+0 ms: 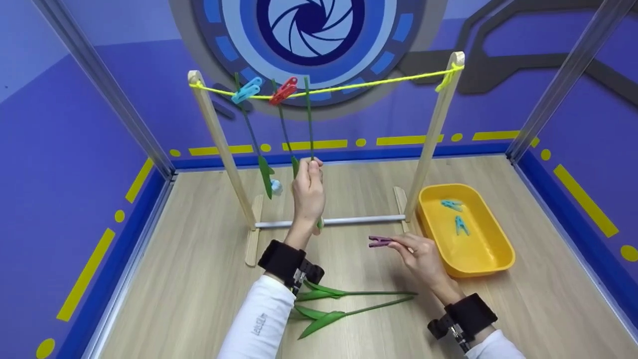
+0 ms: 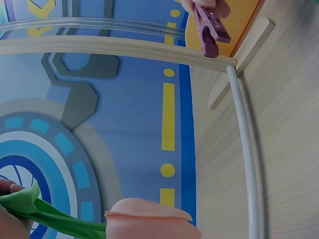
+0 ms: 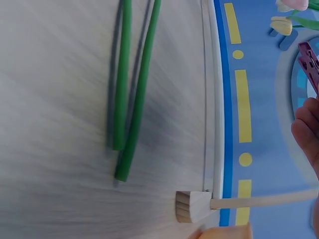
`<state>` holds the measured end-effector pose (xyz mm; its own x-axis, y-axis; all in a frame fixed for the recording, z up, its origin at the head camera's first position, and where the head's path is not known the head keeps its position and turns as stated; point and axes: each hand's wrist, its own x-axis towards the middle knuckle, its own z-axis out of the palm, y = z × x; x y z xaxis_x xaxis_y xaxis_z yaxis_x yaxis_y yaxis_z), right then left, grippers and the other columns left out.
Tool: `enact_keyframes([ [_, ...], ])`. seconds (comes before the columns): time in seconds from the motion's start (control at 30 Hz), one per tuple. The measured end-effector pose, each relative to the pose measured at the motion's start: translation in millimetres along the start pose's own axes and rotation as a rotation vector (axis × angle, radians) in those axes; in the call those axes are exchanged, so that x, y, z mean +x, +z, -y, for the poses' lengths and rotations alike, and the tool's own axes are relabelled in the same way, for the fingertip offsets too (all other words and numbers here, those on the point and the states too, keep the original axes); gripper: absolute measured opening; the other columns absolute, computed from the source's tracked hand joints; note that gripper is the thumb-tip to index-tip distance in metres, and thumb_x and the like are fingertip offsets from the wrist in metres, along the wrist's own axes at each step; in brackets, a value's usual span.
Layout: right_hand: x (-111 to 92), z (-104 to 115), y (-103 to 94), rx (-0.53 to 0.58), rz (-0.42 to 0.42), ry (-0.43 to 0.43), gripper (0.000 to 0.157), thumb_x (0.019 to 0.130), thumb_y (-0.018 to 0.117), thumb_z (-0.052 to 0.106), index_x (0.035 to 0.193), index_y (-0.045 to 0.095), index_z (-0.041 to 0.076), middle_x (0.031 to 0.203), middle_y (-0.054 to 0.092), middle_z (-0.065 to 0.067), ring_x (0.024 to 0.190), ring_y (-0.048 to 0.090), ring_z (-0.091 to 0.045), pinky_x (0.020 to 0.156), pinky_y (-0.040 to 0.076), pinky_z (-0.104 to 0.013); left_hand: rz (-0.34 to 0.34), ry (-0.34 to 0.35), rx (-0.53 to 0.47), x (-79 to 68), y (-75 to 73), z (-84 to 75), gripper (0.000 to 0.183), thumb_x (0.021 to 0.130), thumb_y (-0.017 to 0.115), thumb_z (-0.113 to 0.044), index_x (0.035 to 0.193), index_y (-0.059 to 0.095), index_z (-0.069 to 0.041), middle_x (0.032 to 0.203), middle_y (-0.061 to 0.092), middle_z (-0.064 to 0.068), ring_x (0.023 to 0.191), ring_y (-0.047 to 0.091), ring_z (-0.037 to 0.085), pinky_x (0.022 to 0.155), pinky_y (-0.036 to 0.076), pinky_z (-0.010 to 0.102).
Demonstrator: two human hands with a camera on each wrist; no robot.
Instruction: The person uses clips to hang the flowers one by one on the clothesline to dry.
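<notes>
My left hand (image 1: 309,192) grips an artificial tulip by its leaves and stem, the bare stem (image 1: 309,119) pointing up to the yellow string (image 1: 369,84). Its pink bloom (image 2: 149,219) shows in the left wrist view; in the head view the hand mostly hides it. Lower at the right, my right hand (image 1: 421,257) pinches a purple clothespin (image 1: 380,242), its jaws pointing left. A blue clothespin (image 1: 247,90) and a red clothespin (image 1: 284,90) on the string's left part each hold a tulip stem, blooms hanging down.
Wooden posts (image 1: 436,134) carry the string, with a white rod (image 1: 364,220) between their feet. A yellow tub (image 1: 478,272) at the right holds two teal clothespins (image 1: 461,225). Two more tulips (image 1: 324,316) lie on the table in front, blooms hidden by the left sleeve.
</notes>
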<state>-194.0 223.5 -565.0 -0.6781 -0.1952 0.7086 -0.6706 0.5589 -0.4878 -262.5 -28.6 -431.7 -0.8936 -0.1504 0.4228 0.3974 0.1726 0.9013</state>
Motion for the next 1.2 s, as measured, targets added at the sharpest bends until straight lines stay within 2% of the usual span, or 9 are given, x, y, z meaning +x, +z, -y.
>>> enact_keyframes([
  [0.2,16,7,-3.1,0.031,-0.041,-0.049,0.022,0.074,0.079,-0.008,0.093,0.078,0.005,0.078,0.073,-0.003,0.064,0.059,-0.008,0.059,0.045,-0.015,-0.004,-0.006,0.003,2.0,0.9,0.8,0.028,0.109,0.033,-0.020,0.103,0.055,-0.003,0.069,0.036,-0.005,0.059,0.033,0.010,0.055,0.027,0.022],
  [0.4,45,22,-10.2,0.087,-0.090,-0.078,0.023,0.074,0.077,-0.012,0.094,0.077,0.000,0.079,0.072,-0.008,0.060,0.050,-0.010,0.055,0.037,-0.017,-0.003,0.003,0.013,2.7,2.0,0.8,0.026,0.109,0.034,-0.018,0.103,0.055,-0.003,0.069,0.036,-0.004,0.058,0.032,0.011,0.055,0.026,0.022],
  [0.63,81,45,-20.2,0.076,-0.162,-0.112,0.022,0.073,0.077,-0.013,0.092,0.076,-0.001,0.077,0.072,-0.011,0.060,0.055,-0.014,0.057,0.040,-0.017,-0.003,-0.002,0.002,2.6,4.2,0.7,0.028,0.109,0.033,-0.020,0.104,0.055,-0.003,0.067,0.035,-0.004,0.056,0.031,0.010,0.053,0.025,0.022],
  [0.87,110,66,-24.9,0.071,-0.163,-0.152,0.021,0.076,0.077,-0.011,0.093,0.077,0.000,0.078,0.072,-0.011,0.062,0.059,-0.016,0.059,0.042,-0.017,-0.009,-0.037,-0.016,4.2,4.5,0.2,0.027,0.109,0.034,-0.019,0.108,0.056,-0.003,0.071,0.038,-0.004,0.059,0.033,0.013,0.055,0.027,0.022],
  [1.2,149,92,-34.1,0.039,-0.163,-0.160,0.012,0.083,0.073,-0.005,0.094,0.077,0.001,0.082,0.072,-0.013,0.063,0.058,-0.016,0.062,0.040,-0.014,0.007,-0.039,-0.001,4.3,3.3,1.5,0.029,0.110,0.033,-0.021,0.106,0.055,-0.003,0.071,0.038,-0.003,0.059,0.033,0.011,0.055,0.027,0.022],
])
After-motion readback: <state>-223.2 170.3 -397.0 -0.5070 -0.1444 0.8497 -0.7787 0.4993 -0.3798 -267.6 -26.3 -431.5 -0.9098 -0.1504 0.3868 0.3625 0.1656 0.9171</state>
